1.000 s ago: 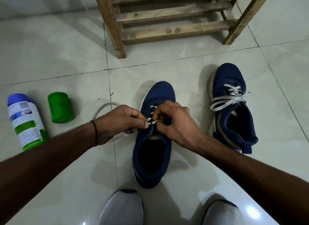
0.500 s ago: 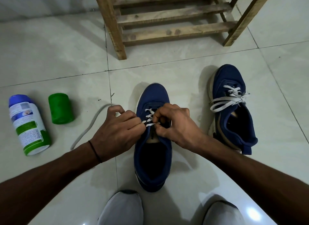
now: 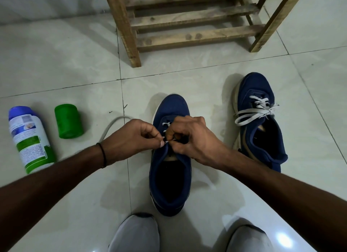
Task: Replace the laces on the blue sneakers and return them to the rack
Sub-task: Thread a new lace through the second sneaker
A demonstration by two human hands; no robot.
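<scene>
A blue sneaker [image 3: 170, 176] stands on the floor tiles in front of me, toe pointing away. Its white lace [image 3: 166, 124] crosses the lower eyelets, and a loose length of it trails off to the left on the floor. My left hand [image 3: 131, 139] pinches the lace at the shoe's upper left eyelets. My right hand [image 3: 193, 139] pinches the lace and the eyelet edge on the other side, hiding most of the lacing. The second blue sneaker [image 3: 259, 120] lies to the right, its white lace tied in a bow.
A wooden slatted shoe rack [image 3: 195, 36] stands just beyond the sneakers. On the floor to the left lie a white and green bottle [image 3: 30, 139] with a blue cap and a green cap [image 3: 68, 121]. My two grey-clad knees [image 3: 135, 235] show at the bottom edge.
My left hand slid forward along the shoe, then drew back left while pinching the lace. The sneaker shifted slightly. My right hand stayed at the eyelets.
</scene>
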